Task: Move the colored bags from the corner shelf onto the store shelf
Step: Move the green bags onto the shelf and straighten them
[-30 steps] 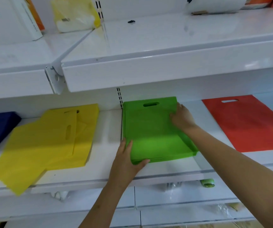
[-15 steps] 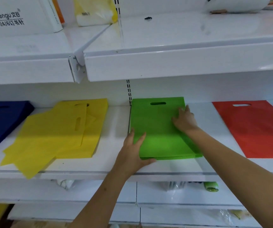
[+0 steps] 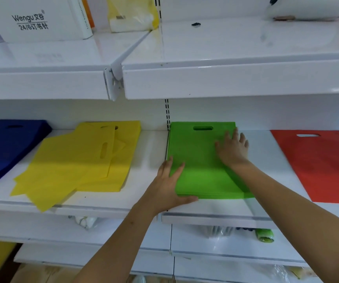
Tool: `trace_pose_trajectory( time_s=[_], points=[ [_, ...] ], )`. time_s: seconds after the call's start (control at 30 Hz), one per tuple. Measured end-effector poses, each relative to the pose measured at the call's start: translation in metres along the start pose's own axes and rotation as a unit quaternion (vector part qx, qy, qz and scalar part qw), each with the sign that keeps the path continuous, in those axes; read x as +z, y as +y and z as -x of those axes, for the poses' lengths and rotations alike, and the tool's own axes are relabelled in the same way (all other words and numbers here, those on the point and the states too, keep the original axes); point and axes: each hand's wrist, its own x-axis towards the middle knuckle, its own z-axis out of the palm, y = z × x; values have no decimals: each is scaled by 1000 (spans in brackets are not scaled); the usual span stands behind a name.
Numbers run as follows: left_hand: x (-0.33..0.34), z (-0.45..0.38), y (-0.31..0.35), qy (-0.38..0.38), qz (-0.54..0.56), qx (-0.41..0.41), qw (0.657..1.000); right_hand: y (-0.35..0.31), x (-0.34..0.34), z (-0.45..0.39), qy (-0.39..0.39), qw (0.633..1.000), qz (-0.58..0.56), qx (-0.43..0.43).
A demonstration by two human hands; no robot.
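- Colored bags, on the middle shelf [image 3: 144,203]; four colour lots, left to right.
- Blue stack [image 3: 9,148]: one.
- Yellow bags [image 3: 78,162]: one loose, fanned pile; count unclear.
- Left hand [image 3: 169,186]: fingers straight, flat on the green corner.
- Green stack [image 3: 199,160]: one; likely light, limp, slippery; best lifted by opposite edges.
- Right hand [image 3: 233,150]: flat, pressing its top.
- Red bag [image 3: 319,164]: one lot.

White Wengu box [image 3: 40,19] top-left; green roll [image 3: 264,235] below.

White box [image 3: 42,19] reads "Wengu 文谷" and "24/6订书针"
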Motion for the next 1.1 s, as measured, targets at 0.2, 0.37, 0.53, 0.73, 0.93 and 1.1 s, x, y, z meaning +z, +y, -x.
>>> trace_pose_trajectory(
  time_s=[0.2,0.37,0.53,0.73,0.93,1.1],
  points=[
    [-23,26,-7,107,77,-26,991,-89,-15,2,34,989,-86,-113],
    [-58,60,-53,214,103,-69,969,-194,5,18,21,962,-151,-225],
    [-106,111,-125,299,124,-121,938,-317,29,45,-10,934,-200,-295],
    [-171,189,-229,370,103,-193,903,-485,63,88,-55,903,-220,-365],
    [-229,273,-329,382,78,-272,880,-649,90,143,-87,876,-236,-411],
    [-265,328,-398,371,82,-339,861,-743,114,176,-124,850,-252,-446]
  ],
)
